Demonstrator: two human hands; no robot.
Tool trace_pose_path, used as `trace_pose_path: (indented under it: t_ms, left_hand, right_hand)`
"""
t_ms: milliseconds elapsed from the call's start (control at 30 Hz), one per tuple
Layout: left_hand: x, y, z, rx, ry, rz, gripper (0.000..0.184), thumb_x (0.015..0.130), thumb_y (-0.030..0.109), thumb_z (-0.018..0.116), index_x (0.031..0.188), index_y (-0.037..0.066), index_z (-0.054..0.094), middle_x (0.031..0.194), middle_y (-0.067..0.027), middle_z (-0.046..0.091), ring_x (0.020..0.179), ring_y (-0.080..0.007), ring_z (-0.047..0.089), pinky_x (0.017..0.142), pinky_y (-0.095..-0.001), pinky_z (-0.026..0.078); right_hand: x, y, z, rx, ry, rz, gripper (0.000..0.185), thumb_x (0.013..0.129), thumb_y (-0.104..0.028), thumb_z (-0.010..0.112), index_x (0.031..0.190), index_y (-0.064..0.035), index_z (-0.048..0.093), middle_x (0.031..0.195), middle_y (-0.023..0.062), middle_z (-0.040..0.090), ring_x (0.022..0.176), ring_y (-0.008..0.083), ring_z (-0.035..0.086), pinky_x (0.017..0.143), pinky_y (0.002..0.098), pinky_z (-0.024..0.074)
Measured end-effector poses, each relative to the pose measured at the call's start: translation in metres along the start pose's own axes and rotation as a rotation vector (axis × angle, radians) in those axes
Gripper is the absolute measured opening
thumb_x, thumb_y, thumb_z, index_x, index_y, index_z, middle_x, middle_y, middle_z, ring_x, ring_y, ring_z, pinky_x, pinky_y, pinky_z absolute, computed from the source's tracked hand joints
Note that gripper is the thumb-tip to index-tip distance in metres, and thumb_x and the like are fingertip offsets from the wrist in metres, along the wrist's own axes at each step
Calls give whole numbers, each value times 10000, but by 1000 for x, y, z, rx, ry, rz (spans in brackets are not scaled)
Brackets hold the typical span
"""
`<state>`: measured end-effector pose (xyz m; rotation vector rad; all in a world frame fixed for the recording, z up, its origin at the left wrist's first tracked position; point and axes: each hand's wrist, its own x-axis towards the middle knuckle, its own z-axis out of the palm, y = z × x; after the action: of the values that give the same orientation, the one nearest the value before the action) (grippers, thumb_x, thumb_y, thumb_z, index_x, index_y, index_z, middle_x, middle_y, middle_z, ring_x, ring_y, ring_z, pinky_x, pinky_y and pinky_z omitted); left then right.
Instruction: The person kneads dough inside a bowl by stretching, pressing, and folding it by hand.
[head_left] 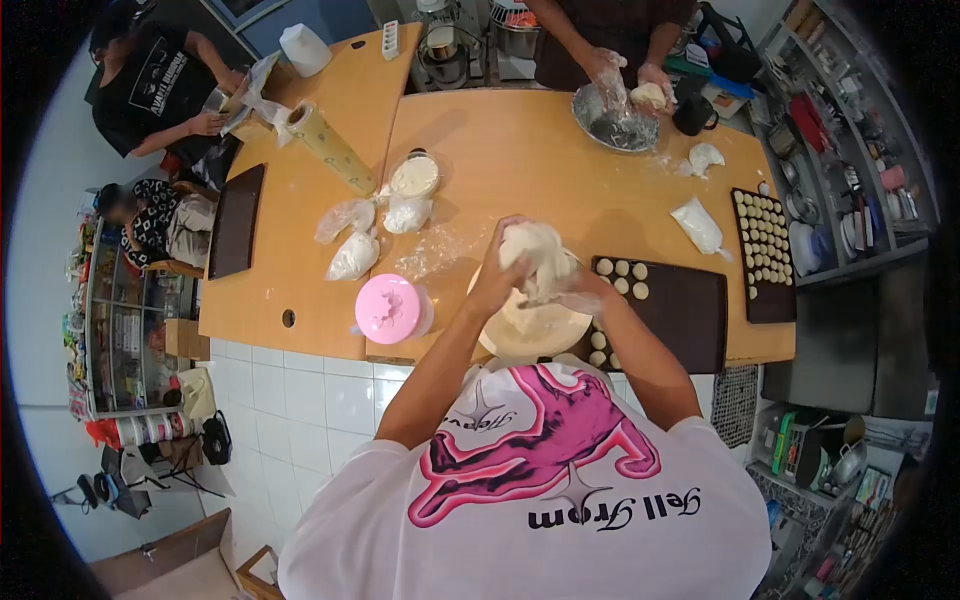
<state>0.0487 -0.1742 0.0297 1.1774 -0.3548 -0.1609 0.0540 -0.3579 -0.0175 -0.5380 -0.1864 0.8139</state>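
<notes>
A big pale lump of dough [538,252] is held up above a wide cream-coloured bowl [488,338]. My left hand [504,268] grips its left side, fingers wrapped around the dough. On the lower right of the lump is my right hand [582,292], floury and somewhat blurred, with its fingers closed on the dough. More pale dough or flour shows inside the bowl beneath. Just right of the bowl lies a dark baking tray [685,315] carrying several small round dough balls [622,268]. To the left stands a pink-lidded container [388,308].
Bags of white powder [354,255] and a tub [415,176] sit left of centre beside a film roll [332,150]. Across the table, another person's hands work dough over a metal bowl [612,125]. A full tray [764,255] lies far right. Two people are at left.
</notes>
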Motion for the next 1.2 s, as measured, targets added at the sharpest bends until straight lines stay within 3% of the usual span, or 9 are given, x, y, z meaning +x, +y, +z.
trace_pose_path:
  t_ms: [167,300,400,500,633,833,900,1067,1200]
  left_hand:
    - [17,22,3,1227,2,163,753,902,411,478,1469,58,129,1463,-181,228,1362,-301,197,1109,-416,145]
    - [34,14,-27,-83,-429,-165,761,869,483,501,1451,75,229,1464,-184,261,1327,-348,291,1070,-484,260]
    - [28,5,2,-636,-191,-58,841,797,563,547,1373,-10,331,1351,-204,417,1210,-369,448,1005,-467,388]
    - [24,3,0,-615,-491,-143,736,734,470,664,1228,-40,471,1112,-183,589,994,-327,603,872,-402,495]
    - [19,1,-8,-299,-249,-59,401,697,252,759,955,-5,590,877,-122,642,826,-216,638,750,-322,524]
    - [18,0,13,-11,298,-148,215,770,82,689,949,28,582,906,-76,628,835,-164,621,749,-276,515]
    - [18,-10,28,80,374,-42,229,804,158,686,975,30,603,926,-72,616,781,-134,599,724,-269,499]
    - [28,1,16,563,165,40,540,910,498,428,1167,43,564,1235,-150,496,1000,-223,508,852,-350,438]
    - [29,20,0,-254,-209,-215,823,872,700,232,1366,60,390,1423,-193,328,1316,-320,332,1042,-461,332]
  right_hand:
    - [8,28,35,-390,264,-31,567,705,-14,754,1206,-75,497,1042,80,598,927,226,612,792,415,549]
    - [5,30,19,-225,212,140,485,709,-18,721,1154,-31,531,921,119,634,793,233,645,667,355,557]
    - [1,26,28,55,-23,187,500,687,-63,730,1145,-12,537,910,141,641,756,243,651,641,341,554]
    - [3,21,28,136,-189,297,597,661,-97,750,1196,-13,499,958,151,636,805,248,646,672,353,555]
    - [6,15,1,-339,-60,152,823,626,-95,795,1329,-49,370,1149,140,568,1040,235,574,757,366,545]
    - [-5,-21,52,-769,313,-25,1023,492,-89,883,1355,-74,333,1245,104,505,1134,203,502,946,328,434]
    - [2,-11,62,-1089,380,-136,994,476,-110,894,1322,-63,375,1230,95,518,1114,188,511,921,308,444]
    - [-6,-16,54,-756,334,32,835,513,-113,858,1238,-42,449,1073,75,585,991,187,573,844,321,479]
    - [-14,-4,48,-146,56,32,689,586,-101,752,1213,-46,471,965,94,597,868,217,602,733,333,510]
